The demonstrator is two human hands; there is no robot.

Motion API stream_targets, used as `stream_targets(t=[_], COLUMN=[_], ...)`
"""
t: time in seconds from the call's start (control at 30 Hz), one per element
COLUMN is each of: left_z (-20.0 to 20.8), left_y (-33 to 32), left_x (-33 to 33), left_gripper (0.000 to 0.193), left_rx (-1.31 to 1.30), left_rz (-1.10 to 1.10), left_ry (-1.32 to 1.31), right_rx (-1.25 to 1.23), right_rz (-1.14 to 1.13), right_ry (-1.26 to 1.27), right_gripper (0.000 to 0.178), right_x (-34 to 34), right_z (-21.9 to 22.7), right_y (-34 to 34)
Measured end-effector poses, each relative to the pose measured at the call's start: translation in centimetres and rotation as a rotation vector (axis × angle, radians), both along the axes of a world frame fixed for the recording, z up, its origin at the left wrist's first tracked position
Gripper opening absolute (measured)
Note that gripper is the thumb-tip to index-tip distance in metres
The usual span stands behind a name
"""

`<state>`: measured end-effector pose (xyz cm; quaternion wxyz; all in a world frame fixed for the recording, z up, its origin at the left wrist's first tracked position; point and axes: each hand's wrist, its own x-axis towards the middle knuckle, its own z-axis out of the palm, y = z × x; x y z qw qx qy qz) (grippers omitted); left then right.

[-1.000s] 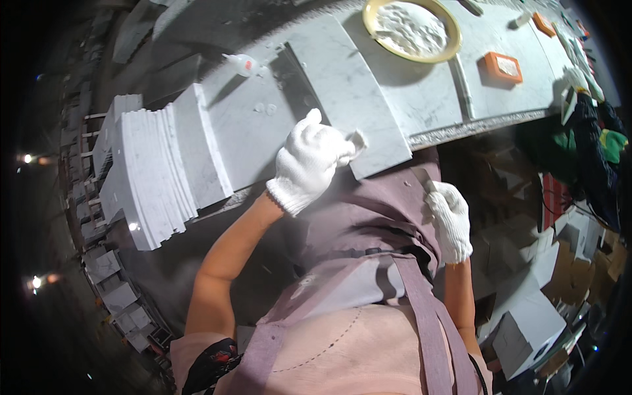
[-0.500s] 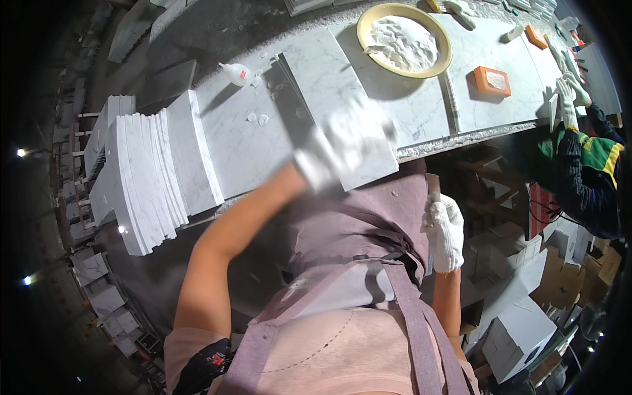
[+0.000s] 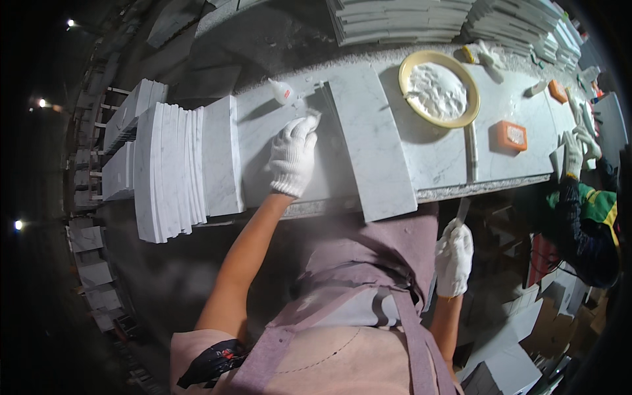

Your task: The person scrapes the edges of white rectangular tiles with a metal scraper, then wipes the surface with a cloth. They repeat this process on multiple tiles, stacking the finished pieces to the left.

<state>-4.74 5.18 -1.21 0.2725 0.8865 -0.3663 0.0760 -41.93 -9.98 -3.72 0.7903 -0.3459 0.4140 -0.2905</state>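
Observation:
My left hand (image 3: 294, 158), in a white knit glove, is over the tabletop between the tile stack and a tilted marble tile. Its fingers are closed, and a small pale scrap at their tips is too unclear to name. Close ahead of it lies a small white squeeze bottle (image 3: 282, 92) with a red mark. The long white-grey marble tile (image 3: 372, 141) to its right juts past the table's front edge, against my apron. Low beside the apron, my gloved right hand (image 3: 455, 258) grips a flat scraper (image 3: 463, 210), blade upward; its handle is hidden.
A yellow basin (image 3: 406, 89) of white powder stands beyond the tile. Orange blocks (image 3: 511, 135) lie to the right. Marble tiles stand stacked at the left (image 3: 171, 171) and at the back (image 3: 401, 20). A co-worker's gloved hands (image 3: 574, 151) are at the far right.
My left hand has moved left off the long marble tile to the tabletop beside it. The right hand still holds the scraper low. The whole view has shifted.

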Motion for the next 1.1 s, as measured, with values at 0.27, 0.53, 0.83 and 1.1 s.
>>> stream_targets(t=[0.27, 0.53, 0.83, 1.1], left_z=[-0.6, -1.0, -2.1, -0.6], left_y=[0.1, -5.2, -10.3, -1.8], left_x=[0.8, -1.5, 0.2, -14.1], left_gripper=[0.02, 0.048, 0.095, 0.081], left_rx=[0.103, 0.025, 0.659, 0.456], left_rz=[0.076, -0.533, -0.609, -1.185], left_ry=[0.014, -0.307, -0.34, -0.18], right_rx=[0.037, 0.075, -0.121, 0.163], right_rz=[-0.035, -0.018, -0.151, -0.174], right_ry=[0.143, 0.118, 0.166, -0.083], right_gripper=[0.023, 0.023, 0.022, 0.019], right_x=[1.0, 1.0, -1.9, -1.0], right_z=[1.3, 1.4, -1.1, -0.5], right_y=[1.5, 0.5, 1.1, 0.2])
